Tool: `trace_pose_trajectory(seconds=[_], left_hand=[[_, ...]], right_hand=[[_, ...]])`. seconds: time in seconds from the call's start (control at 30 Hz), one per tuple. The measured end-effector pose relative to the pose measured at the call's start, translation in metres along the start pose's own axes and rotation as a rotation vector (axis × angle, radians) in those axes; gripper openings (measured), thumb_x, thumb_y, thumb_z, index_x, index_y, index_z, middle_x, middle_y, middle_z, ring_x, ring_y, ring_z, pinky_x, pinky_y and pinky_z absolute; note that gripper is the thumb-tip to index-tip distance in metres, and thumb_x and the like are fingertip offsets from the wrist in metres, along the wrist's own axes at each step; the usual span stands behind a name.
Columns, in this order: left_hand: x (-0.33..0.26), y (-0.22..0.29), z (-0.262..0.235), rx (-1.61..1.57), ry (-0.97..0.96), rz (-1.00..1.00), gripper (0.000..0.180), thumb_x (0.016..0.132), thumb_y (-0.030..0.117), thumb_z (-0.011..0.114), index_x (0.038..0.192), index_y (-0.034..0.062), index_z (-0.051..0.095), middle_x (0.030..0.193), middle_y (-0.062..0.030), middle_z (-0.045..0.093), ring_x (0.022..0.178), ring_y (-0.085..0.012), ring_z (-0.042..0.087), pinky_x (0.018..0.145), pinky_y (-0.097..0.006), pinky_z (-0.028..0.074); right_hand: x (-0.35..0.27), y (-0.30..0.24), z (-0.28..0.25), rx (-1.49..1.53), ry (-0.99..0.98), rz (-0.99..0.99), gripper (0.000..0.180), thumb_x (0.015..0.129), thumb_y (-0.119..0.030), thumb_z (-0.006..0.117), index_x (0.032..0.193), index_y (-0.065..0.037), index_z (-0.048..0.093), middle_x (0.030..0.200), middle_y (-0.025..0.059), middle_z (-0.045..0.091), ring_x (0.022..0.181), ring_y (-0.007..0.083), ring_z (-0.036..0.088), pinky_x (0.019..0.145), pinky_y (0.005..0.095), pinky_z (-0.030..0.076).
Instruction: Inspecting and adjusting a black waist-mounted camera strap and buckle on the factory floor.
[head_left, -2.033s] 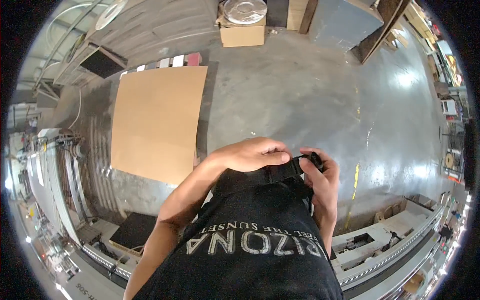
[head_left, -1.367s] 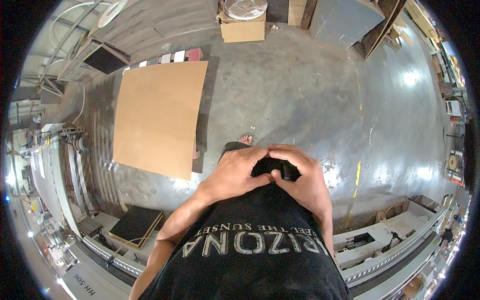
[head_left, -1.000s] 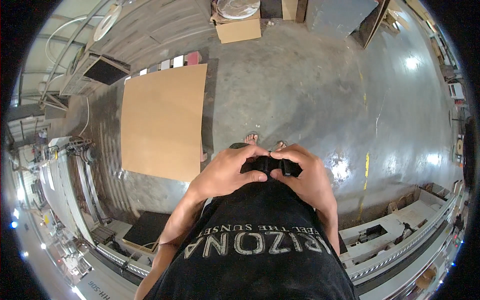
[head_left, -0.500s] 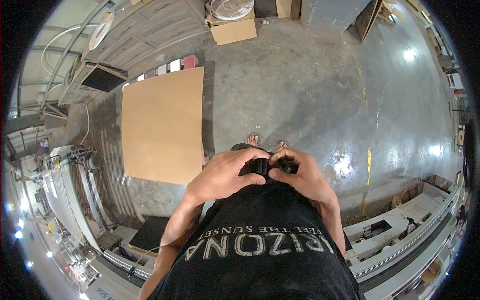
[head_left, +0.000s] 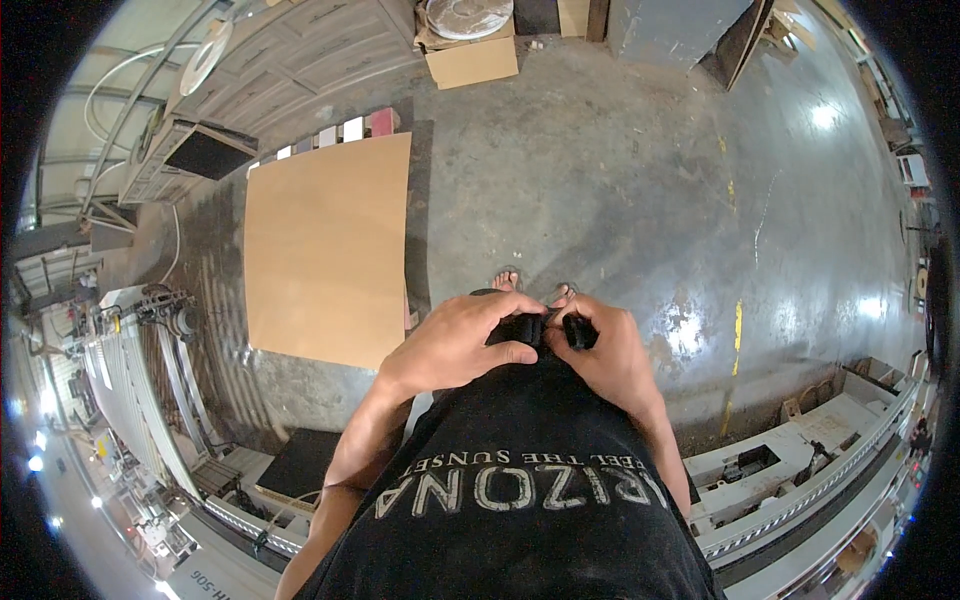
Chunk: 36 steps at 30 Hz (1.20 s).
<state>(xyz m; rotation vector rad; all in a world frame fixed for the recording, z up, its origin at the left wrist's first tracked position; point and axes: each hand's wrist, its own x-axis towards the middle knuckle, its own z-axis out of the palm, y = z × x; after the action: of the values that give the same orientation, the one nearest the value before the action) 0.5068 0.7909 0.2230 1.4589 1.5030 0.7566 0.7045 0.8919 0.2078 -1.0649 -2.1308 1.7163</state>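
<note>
Both of my hands are in front of my waist, just below the hem of my black T-shirt. My left hand point(head_left: 460, 335) is closed, with thumb and fingers around a small black buckle-like piece point(head_left: 528, 330). To its right, my right hand point(head_left: 605, 345) pinches a second dark piece point(head_left: 577, 332), which also looks like part of a buckle. A narrow gap separates the two pieces. Fingers and dark cloth hide part of each, so I cannot tell their full shape or whether a strap joins them.
A stack topped by a large brown board point(head_left: 325, 250) lies on the concrete floor point(head_left: 570, 170) to the left. Grey drawer cabinets point(head_left: 300, 60) and a cardboard box point(head_left: 475, 65) stand at the far side. Long machine frames point(head_left: 800, 450) run behind me on both sides.
My right hand has turned and shifted slightly, so its dark piece shows more plainly between thumb and fingers. The left hand has moved slightly right with its piece.
</note>
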Motion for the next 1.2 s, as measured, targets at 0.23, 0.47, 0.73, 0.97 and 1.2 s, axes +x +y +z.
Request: trace_pose_trajectory(seconds=[0.23, 0.47, 0.73, 0.97, 1.2], left_hand=[[0.005, 0.002, 0.006, 0.05, -0.014, -0.058, 0.045, 0.084, 0.022, 0.078, 0.12, 0.0041, 0.058, 0.109, -0.0163, 0.069, 0.1, -0.0327, 0.067, 0.085, -0.04, 0.053], [0.007, -0.014, 0.024, -0.378, 0.028, 0.009, 0.049, 0.082, 0.016, 0.08, 0.122, 0.0008, 0.056, 0.111, -0.0144, 0.069, 0.104, -0.0268, 0.067, 0.091, -0.037, 0.05], [0.006, -0.013, 0.032, -0.377, -0.029, -0.122, 0.048, 0.084, 0.015, 0.079, 0.123, -0.0002, 0.055, 0.117, -0.0148, 0.068, 0.107, -0.0216, 0.065, 0.094, -0.034, 0.048], [0.006, -0.008, 0.02, -0.329, -0.081, -0.045, 0.047, 0.085, 0.019, 0.078, 0.123, 0.0008, 0.056, 0.119, -0.0163, 0.067, 0.11, -0.0252, 0.065, 0.094, -0.036, 0.049], [0.006, -0.014, 0.004, -0.193, -0.124, 0.06, 0.045, 0.087, 0.02, 0.077, 0.124, 0.0051, 0.058, 0.111, -0.0131, 0.069, 0.101, -0.0226, 0.067, 0.086, -0.035, 0.052]], right_hand=[[-0.002, -0.004, 0.005, -0.256, 0.145, -0.197, 0.017, 0.075, 0.0, 0.072, 0.089, -0.002, 0.062, 0.096, 0.0119, 0.067, 0.088, 0.0356, 0.068, 0.076, 0.0382, 0.055], [-0.011, 0.009, 0.004, -0.392, 0.183, -0.419, 0.03, 0.068, -0.002, 0.074, 0.093, -0.008, 0.058, 0.099, 0.0076, 0.062, 0.079, 0.0315, 0.067, 0.063, 0.0399, 0.056], [-0.012, -0.005, -0.004, -0.313, 0.097, -0.17, 0.02, 0.077, -0.009, 0.075, 0.094, -0.005, 0.064, 0.105, 0.0116, 0.066, 0.087, 0.0374, 0.068, 0.071, 0.044, 0.056], [-0.013, 0.008, -0.006, -0.037, 0.03, -0.104, 0.017, 0.084, -0.013, 0.074, 0.094, -0.002, 0.066, 0.1, 0.0114, 0.065, 0.086, 0.027, 0.066, 0.075, 0.0337, 0.051], [-0.011, 0.019, -0.005, 0.901, -0.025, 0.341, 0.013, 0.083, -0.01, 0.072, 0.086, -0.005, 0.061, 0.102, 0.0032, 0.06, 0.059, 0.0038, 0.048, 0.046, 0.0183, 0.034]])
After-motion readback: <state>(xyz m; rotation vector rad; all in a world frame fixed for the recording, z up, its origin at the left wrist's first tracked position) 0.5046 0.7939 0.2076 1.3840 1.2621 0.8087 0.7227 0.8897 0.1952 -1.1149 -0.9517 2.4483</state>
